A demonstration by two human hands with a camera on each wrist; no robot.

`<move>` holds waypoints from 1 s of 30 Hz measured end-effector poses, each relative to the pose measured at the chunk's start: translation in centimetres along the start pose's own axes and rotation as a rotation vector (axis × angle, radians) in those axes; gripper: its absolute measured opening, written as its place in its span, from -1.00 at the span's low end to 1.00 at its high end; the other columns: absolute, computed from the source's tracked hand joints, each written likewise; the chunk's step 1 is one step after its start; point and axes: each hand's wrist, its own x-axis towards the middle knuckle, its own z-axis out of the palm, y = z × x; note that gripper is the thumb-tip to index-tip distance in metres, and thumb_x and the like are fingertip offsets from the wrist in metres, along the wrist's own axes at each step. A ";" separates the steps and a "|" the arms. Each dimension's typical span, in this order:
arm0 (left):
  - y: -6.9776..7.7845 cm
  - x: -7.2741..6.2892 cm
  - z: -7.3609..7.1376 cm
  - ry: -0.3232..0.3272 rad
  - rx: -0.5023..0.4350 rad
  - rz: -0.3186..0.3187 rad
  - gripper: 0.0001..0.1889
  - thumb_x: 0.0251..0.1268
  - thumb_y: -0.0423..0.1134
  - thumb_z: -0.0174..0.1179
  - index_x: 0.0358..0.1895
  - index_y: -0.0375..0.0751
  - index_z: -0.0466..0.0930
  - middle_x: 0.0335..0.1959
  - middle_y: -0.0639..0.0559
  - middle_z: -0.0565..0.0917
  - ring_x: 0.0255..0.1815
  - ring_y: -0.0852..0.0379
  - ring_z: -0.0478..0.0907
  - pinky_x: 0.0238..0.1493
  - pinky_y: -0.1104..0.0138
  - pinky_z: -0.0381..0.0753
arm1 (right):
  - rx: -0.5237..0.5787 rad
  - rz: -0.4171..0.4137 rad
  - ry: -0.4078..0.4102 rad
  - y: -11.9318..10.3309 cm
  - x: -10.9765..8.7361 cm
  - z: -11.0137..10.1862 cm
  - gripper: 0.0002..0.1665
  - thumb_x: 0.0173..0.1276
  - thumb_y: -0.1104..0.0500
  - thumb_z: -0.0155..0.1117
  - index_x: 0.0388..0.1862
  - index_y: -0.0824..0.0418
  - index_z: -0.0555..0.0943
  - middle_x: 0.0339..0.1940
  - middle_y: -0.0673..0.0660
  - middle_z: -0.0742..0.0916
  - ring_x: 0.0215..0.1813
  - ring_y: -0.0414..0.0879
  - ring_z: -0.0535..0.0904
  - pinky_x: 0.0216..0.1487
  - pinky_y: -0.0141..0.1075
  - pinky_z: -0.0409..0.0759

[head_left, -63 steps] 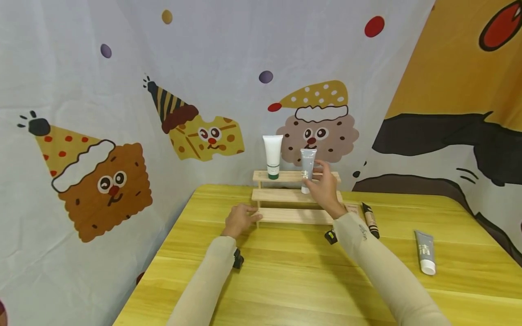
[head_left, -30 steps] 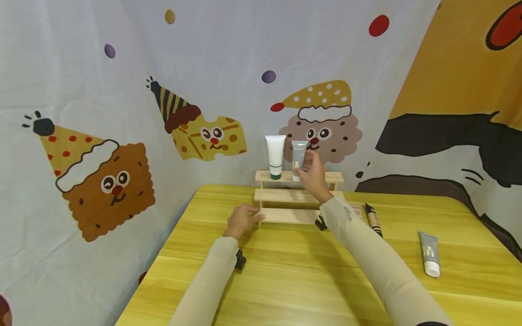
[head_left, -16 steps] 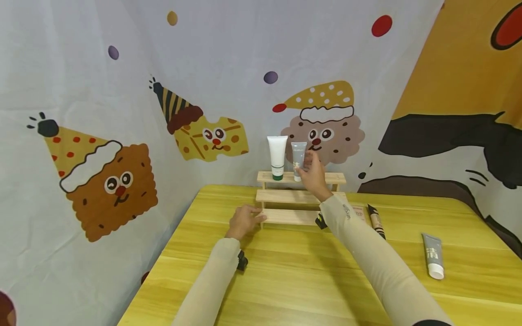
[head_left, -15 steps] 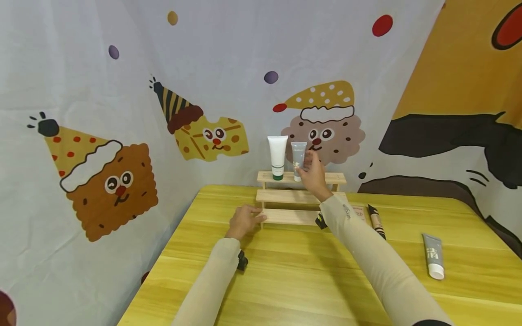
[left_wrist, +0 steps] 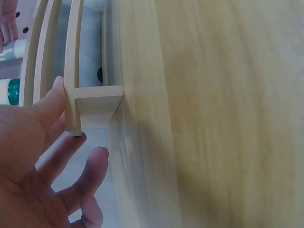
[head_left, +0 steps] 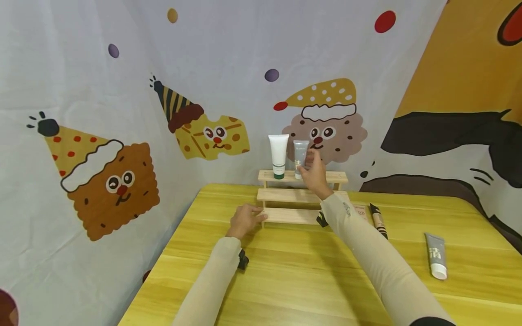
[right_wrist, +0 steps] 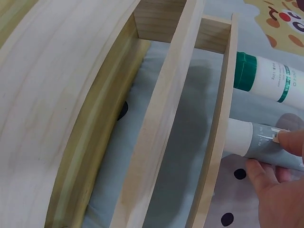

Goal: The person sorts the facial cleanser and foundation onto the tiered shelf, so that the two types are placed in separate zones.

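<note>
A three-tier wooden display shelf point(head_left: 299, 194) stands at the back of the table. My left hand point(head_left: 244, 221) grips the left end of its lowest board, thumb above and a finger below in the left wrist view. On the top board a white tube with a green cap point(head_left: 279, 156) stands upright. Just right of it, my right hand point(head_left: 316, 174) pinches a grey squeeze tube point(head_left: 300, 154) between thumb and fingers. In the right wrist view the white cap point(right_wrist: 238, 137) of this grey tube meets the top board.
On the table's right lies another grey tube point(head_left: 436, 254) with a white cap. Nearer the shelf lie a beige-and-black tube point(head_left: 379, 222) and a pinkish box point(head_left: 360, 211), partly behind the right sleeve. A cartoon-printed cloth point(head_left: 228, 54) hangs behind the table.
My right hand has carried the grey tube up and left, from before the middle board onto the top board beside the white tube. The left hand keeps its place on the shelf.
</note>
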 end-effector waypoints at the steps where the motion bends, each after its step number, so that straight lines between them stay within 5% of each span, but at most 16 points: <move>1: 0.0 0.0 0.0 0.000 -0.001 -0.002 -0.57 0.25 0.15 0.31 0.14 0.14 0.70 0.28 0.07 0.58 0.29 -0.10 0.49 -0.21 0.11 0.58 | 0.000 0.003 0.001 0.1 0.0 0.0 -0.31 0.27 0.48 0.33 0.32 0.34 0.27 0.09 0.41 0.53 0.13 0.27 0.57 0.19 -0.06 0.57; 22: 0.1 0.1 0.0 -0.001 -0.013 -0.002 -0.58 0.28 0.13 0.31 0.16 0.11 0.69 0.27 0.07 0.59 0.29 -0.09 0.49 -0.06 0.01 0.60 | 0.018 -0.038 -0.042 1.1 0.2 -0.4 -0.34 0.29 0.48 0.30 0.32 0.44 0.25 0.11 0.44 0.55 0.13 0.30 0.55 0.18 0.03 0.55; 30: -0.1 0.2 0.0 -0.011 -0.025 -0.002 -0.58 0.27 0.13 0.31 0.15 0.12 0.70 0.25 0.07 0.60 0.31 -0.10 0.47 0.06 -0.06 0.57 | 0.006 0.108 -0.113 1.4 -0.9 -2.0 -0.23 0.28 0.45 0.31 0.40 0.40 0.19 0.20 0.42 0.51 0.19 0.32 0.53 0.18 0.00 0.57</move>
